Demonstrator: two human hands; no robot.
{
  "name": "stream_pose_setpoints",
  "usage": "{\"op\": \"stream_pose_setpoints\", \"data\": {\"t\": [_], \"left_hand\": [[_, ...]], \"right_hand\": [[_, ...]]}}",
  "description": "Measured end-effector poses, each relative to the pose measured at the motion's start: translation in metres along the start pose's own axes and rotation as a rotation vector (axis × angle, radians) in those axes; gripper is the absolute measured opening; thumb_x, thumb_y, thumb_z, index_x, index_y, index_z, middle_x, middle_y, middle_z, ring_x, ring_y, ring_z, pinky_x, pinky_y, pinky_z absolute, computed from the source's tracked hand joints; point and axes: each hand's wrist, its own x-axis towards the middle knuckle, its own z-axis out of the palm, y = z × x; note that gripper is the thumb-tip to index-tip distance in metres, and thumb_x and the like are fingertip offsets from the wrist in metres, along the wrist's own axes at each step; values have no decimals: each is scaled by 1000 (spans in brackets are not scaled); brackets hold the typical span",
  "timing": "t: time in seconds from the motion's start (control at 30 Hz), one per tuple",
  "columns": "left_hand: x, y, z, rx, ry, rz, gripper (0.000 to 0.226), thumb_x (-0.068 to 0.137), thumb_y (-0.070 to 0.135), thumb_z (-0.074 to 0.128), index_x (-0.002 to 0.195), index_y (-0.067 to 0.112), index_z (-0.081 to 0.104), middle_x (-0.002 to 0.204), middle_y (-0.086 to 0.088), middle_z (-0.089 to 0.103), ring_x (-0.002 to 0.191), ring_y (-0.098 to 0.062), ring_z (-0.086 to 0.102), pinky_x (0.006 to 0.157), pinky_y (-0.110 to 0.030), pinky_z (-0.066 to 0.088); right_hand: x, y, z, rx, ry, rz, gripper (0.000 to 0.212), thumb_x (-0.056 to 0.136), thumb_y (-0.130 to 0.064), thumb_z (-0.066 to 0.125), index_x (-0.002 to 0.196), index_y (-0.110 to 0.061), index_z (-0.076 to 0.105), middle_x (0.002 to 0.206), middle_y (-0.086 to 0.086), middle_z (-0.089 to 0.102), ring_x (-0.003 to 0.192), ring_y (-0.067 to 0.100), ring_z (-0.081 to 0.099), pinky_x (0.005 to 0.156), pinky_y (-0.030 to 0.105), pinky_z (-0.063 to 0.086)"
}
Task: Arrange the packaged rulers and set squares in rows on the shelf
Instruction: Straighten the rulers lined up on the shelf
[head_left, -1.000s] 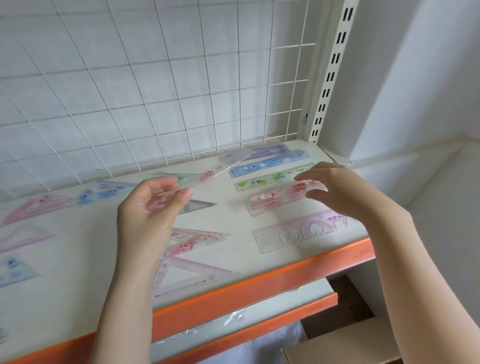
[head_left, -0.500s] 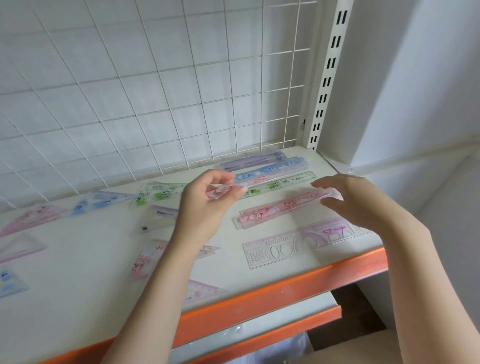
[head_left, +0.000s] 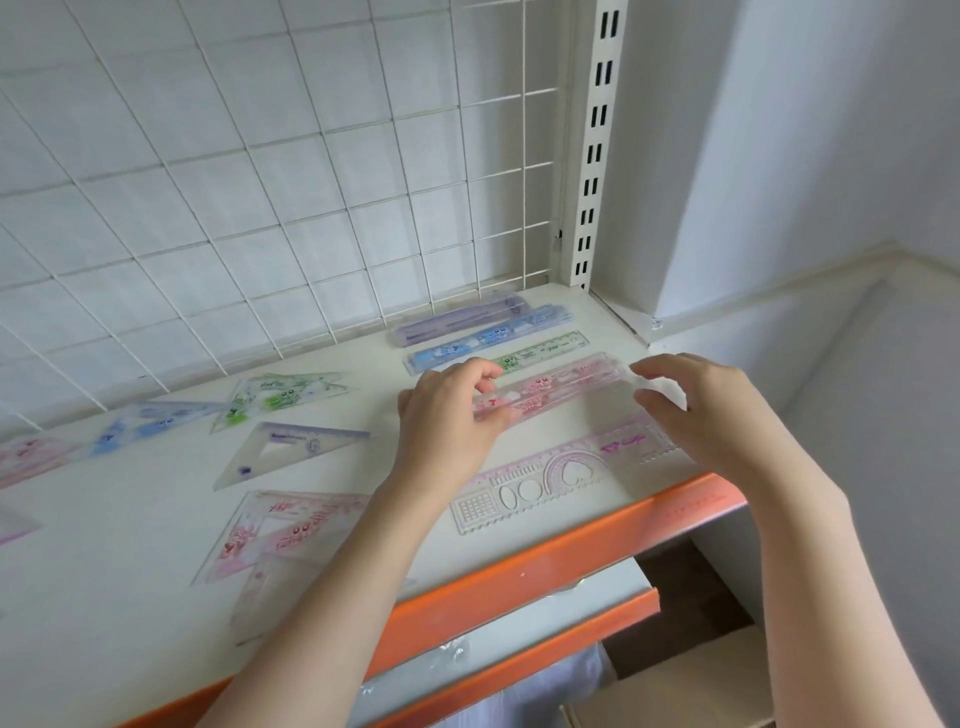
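Both hands meet at the pink ruler (head_left: 561, 387) on the right part of the shelf (head_left: 130, 545); the left hand (head_left: 452, 415) pinches its left end with curled fingers and thumb; the right hand (head_left: 696, 410) curls over its right end, fingertips on the clear wrapping; the ruler lies slantwise, low over or on the shelf, which I cannot tell; beyond it, toward the wire grid (head_left: 260, 182), lie a green ruler (head_left: 545, 353), a blue ruler (head_left: 488, 340) and a purple ruler (head_left: 462, 317) in a row; just nearer lies a pink stencil ruler (head_left: 545, 480) by the orange edge; left of the hands, set squares are spread out: a green set square (head_left: 280, 395), a blue set square (head_left: 150, 423), a purple set square (head_left: 288, 449) and a pink set square (head_left: 280, 530).
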Motion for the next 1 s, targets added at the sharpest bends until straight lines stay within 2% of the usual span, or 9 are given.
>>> {"op": "stream_pose_setpoints", "data": {"t": [0.1, 0.23, 0.4, 0.6, 0.83, 1.0], "left_hand": [[-3, 1, -6, 108, -41, 0, 42, 80, 41, 68, 119, 29, 56, 113, 11, 62, 114, -17, 50, 86, -29, 26], [-8, 2, -19, 202, -16, 3, 45, 83, 46, 63, 124, 29, 53, 124, 9, 57, 119, -18, 44, 90, -30, 26], [-30, -10, -45, 246, 71, -9, 39, 87, 42, 58, 123, 27, 54, 125, 8, 55, 120, -19, 43, 92, -32, 26], [-74, -56, -91, 309, 162, -107, 34, 88, 36, 59, 119, 23, 58, 122, 5, 58, 118, -22, 45, 92, -34, 30], [-136, -131, -169, 414, 183, -263, 34, 88, 38, 57, 118, 22, 59, 121, 3, 58, 120, -23, 44, 93, -36, 31], [-185, -194, -241, 435, 212, -313, 27, 83, 30, 67, 107, 18, 68, 114, -3, 61, 113, -28, 49, 89, -39, 38]], "right_hand": [[-3, -7, 4, 19, 18, -32, 28, 92, -19, 56, 119, -20, 62, 119, -3, 62, 85, 14, 53, 72, 21, 32], [-5, -24, 11, 24, 12, -88, 28, 92, -18, 57, 120, -19, 62, 121, -4, 62, 96, 18, 58, 75, 23, 36], [-9, -55, 27, 8, -5, -178, 29, 91, -19, 58, 119, -17, 63, 120, -2, 63, 105, 20, 59, 84, 26, 41], [-17, -115, 57, 11, -70, -328, 29, 91, -22, 58, 119, -17, 62, 120, -1, 62, 100, 22, 59, 80, 30, 43], [-47, -215, 111, 33, -137, -494, 31, 90, -27, 60, 119, -15, 62, 120, 1, 60, 108, 24, 53, 85, 28, 39], [-78, -300, 158, 39, -205, -541, 32, 91, -28, 60, 120, -15, 62, 123, 4, 59, 113, 26, 51, 90, 34, 41]]}}
